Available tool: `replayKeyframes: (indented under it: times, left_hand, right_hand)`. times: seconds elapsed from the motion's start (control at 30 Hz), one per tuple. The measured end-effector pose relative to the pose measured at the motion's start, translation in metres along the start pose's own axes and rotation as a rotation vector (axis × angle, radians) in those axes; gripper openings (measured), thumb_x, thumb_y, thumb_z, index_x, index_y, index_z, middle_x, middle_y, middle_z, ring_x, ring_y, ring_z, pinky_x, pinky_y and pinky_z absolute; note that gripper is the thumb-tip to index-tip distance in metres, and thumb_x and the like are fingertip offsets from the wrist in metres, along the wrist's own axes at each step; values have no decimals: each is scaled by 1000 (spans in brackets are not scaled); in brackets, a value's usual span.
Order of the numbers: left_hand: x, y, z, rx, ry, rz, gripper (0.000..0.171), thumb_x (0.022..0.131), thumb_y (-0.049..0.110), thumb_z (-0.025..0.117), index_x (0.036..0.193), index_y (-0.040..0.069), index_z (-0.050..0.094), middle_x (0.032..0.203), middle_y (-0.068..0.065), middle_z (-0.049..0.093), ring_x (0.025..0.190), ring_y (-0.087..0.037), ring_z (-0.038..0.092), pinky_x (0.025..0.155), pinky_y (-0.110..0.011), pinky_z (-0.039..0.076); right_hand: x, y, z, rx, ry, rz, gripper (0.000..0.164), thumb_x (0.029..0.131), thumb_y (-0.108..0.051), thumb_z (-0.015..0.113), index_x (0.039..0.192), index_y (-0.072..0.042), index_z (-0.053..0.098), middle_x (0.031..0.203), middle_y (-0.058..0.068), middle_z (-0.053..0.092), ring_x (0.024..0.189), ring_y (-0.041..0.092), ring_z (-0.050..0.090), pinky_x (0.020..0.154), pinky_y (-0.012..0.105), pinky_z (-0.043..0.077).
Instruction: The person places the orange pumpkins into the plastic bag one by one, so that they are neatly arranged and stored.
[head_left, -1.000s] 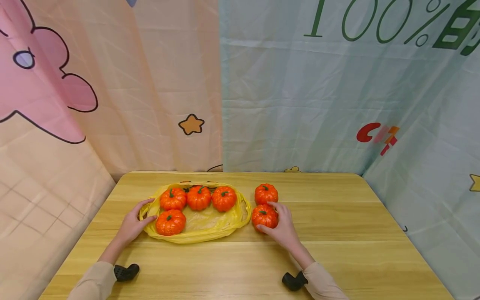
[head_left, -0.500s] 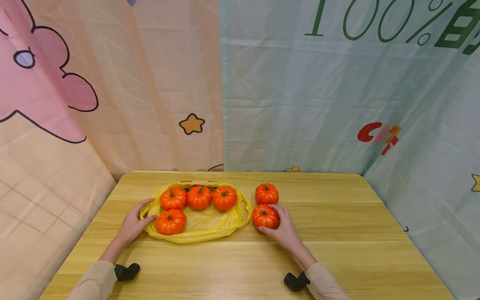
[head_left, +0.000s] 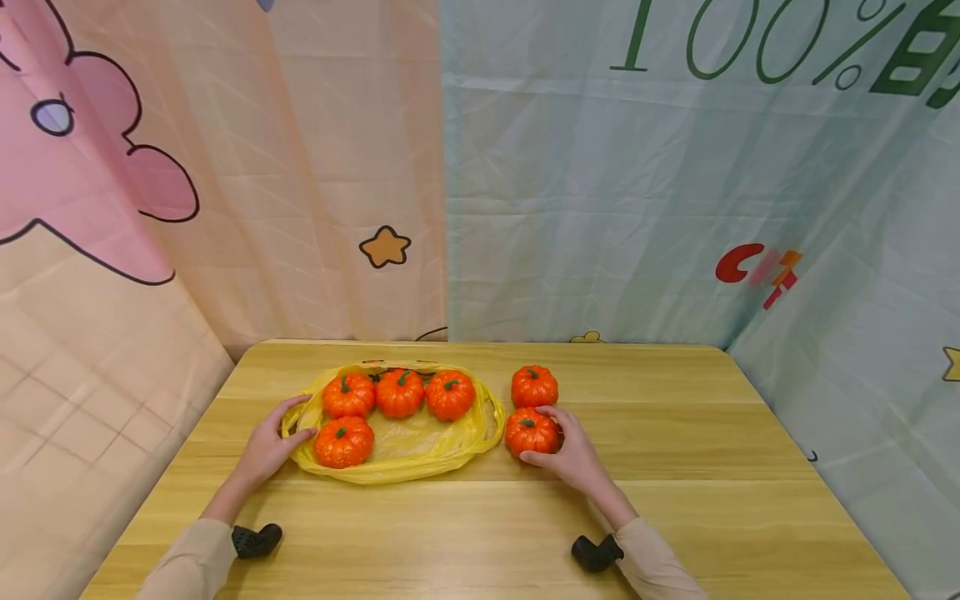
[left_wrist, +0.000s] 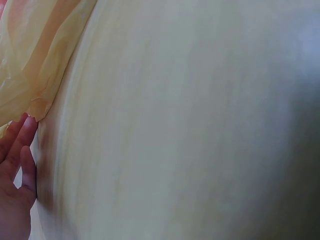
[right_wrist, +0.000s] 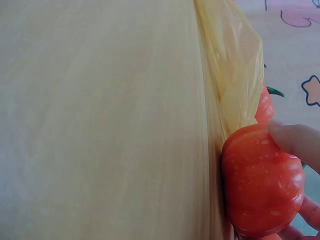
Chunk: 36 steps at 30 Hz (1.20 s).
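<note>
My right hand (head_left: 576,454) grips a small orange pumpkin (head_left: 531,432) on the table, thumb at its near side and fingers behind it. The right wrist view shows the same pumpkin (right_wrist: 262,182) close up with the thumb on it. A second pumpkin (head_left: 535,386) stands right behind. To the left lies a yellow plastic bag (head_left: 420,468), its mouth spread wide, with several pumpkins (head_left: 343,442) inside. My left hand (head_left: 270,442) touches the bag's left end, thumb and fingers spread apart. In the left wrist view its fairly straight fingers (left_wrist: 20,137) meet the plastic.
The wooden table (head_left: 450,542) has its back edge against printed curtains (head_left: 585,208). A black device (head_left: 257,541) sits at the left wrist, another black device (head_left: 596,552) at the right wrist.
Nearly everything stays in place. The right hand has shifted very slightly to the right around the pumpkin; the left hand holds its position at the bag.
</note>
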<state>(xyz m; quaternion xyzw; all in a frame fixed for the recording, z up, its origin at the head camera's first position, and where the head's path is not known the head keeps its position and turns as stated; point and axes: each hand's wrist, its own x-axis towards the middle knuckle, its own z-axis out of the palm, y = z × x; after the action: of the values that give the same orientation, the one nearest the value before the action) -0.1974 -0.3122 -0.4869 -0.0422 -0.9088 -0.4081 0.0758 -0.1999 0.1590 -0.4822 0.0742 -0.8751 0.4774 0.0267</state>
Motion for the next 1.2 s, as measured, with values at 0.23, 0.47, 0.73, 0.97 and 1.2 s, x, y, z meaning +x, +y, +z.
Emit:
replayKeyframes:
  times: [0.23,0.47,0.73,0.97,1.2]
  left_hand:
    - [2,0,1,-2,14,14,56,90,18,65,139,2,43,143,-32,39,129,-51,37,101,-65,32]
    - [0,3,0,3,7,10,56,91,19,65,139,2,43,143,-33,39,129,-52,37,102,-66,31]
    - [0,3,-1,-6,-9,-6,57,91,19,64,141,3,41,145,-33,36,131,-52,35,103,-65,31]
    - [0,2,0,-5,-1,4,56,91,20,64,140,2,42,144,-33,37,130,-53,34,102,-66,30]
    - [0,2,0,1,4,7,56,91,22,64,139,2,42,144,-33,37,130,-53,35,102,-67,29]
  right_hand:
    - [0,-1,-3,-2,-16,-5,70,69,-22,87,129,-10,53,131,17,48,117,34,52,97,55,46]
    - [0,-2,-2,-8,-22,-6,69,69,-21,86,129,-10,53,132,18,47,117,34,51,97,55,47]
    - [0,-2,-1,-3,-23,-11,71,70,-21,86,130,-9,51,134,18,46,122,37,49,100,58,44]
    - [0,-2,0,4,-17,3,75,70,-22,86,132,-5,47,134,18,46,116,33,51,98,53,46]
    - [-1,-1,0,15,-15,2,74,70,-20,86,131,-5,48,134,18,46,115,33,52,98,52,47]
